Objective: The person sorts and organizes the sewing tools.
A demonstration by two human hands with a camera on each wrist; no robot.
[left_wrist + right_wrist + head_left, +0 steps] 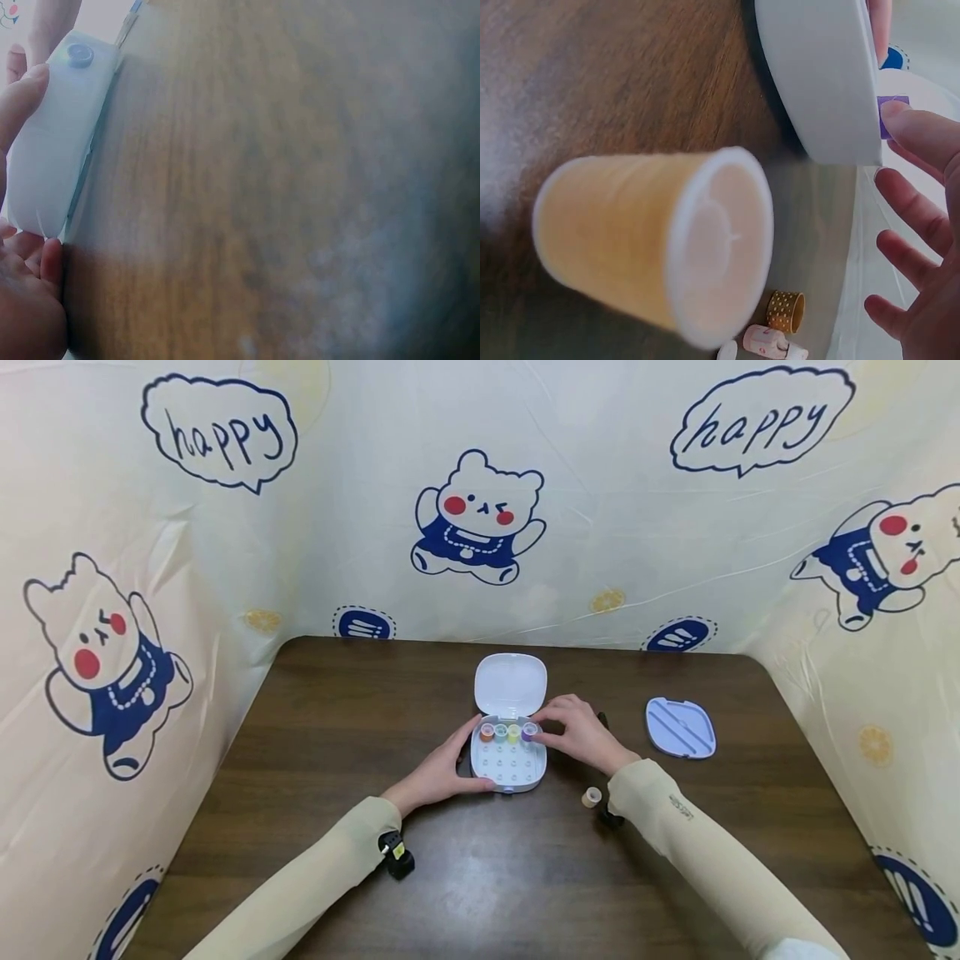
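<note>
Clock positions are referring to the head view, with 12 o'clock pointing toward the wall cloth [600, 552]. The white case [507, 785] is resting near the centre of the worktop [352, 718]. Its lid [511, 685] is standing open at 12 o'clock, and rows of small pegs are showing inside.

The left hand [441, 772] is clamping the case on its 9 o'clock side; its thumb is pressing the near wall at 7 o'clock, beside the latch button [79, 55], and its other fingers are bracing the side wall. The right hand [581, 731] is reaching in from 3 o'clock and is pinching the purple spool [528, 732] between thumb and finger, its remaining fingers spreading apart. Whether this spool is seating fully on its peg cannot be told.

The purple spool is occupying the 1 o'clock end of the far row. The orange spool [487, 733], the teal spool [500, 733] and the yellow spool [513, 733] are filling that row from the 11 o'clock end.

A beige spool [591, 797] is standing upright at 4 o'clock from the case, near the right cuff. A lavender tray [681, 727] is lying at 3 o'clock, well apart. In the right wrist view, a gold dotted ring [784, 312] is sitting beside a small pink bottle [765, 342].
</note>
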